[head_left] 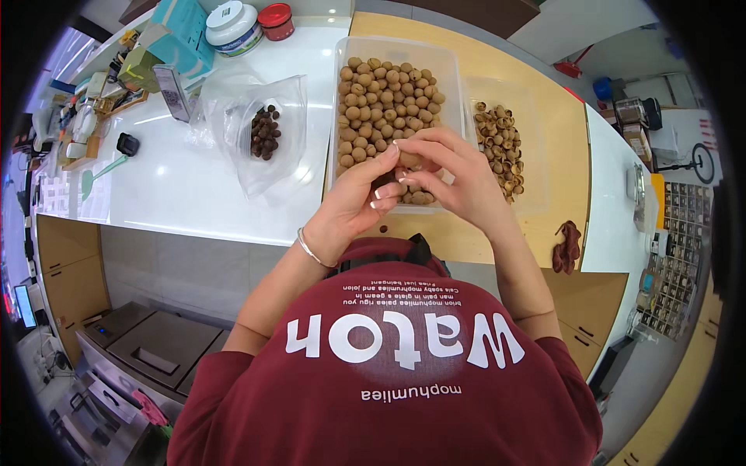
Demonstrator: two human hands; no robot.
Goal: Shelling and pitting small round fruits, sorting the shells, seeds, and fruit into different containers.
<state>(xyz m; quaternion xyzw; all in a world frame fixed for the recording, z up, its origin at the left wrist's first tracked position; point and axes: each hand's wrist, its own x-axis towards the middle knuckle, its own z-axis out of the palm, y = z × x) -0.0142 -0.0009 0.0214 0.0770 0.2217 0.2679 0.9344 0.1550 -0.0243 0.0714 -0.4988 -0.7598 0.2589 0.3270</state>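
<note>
Brown, round-shelled fruit point(410, 161), resembling dried longan, is held at the fingertips of both hands, above the near end of a clear plastic bin point(396, 49). The left hand point(353, 196) is partly curled, its thumb tip brought close to the right fingertips and its fingers bent beneath. The right hand point(468, 180) is arched, with thumb and index finger set narrowly around the fruit and the remaining fingers bent. Whether the shell is broken cannot be told, as it is largely covered by the fingers. A dark patch is noted beside the left fingers; its nature cannot be established. A bracelet point(309, 248) is worn on the left wrist.

The bin is filled with whole brown fruits point(388, 97) of the same kind. To its right, empty split shells point(500, 147) are contained in a clear shallow tray point(535, 182), both containers being placed on a pale wooden tabletop point(566, 140). To the left, dark brown pieces point(265, 133) are gathered in a clear plastic bag point(233, 167) laid on a white counter point(183, 186). One small dark piece point(383, 229) is observed near the table's front edge, below the hands. Crumpled dark red fabric point(567, 247) is found at the right front edge.
</note>
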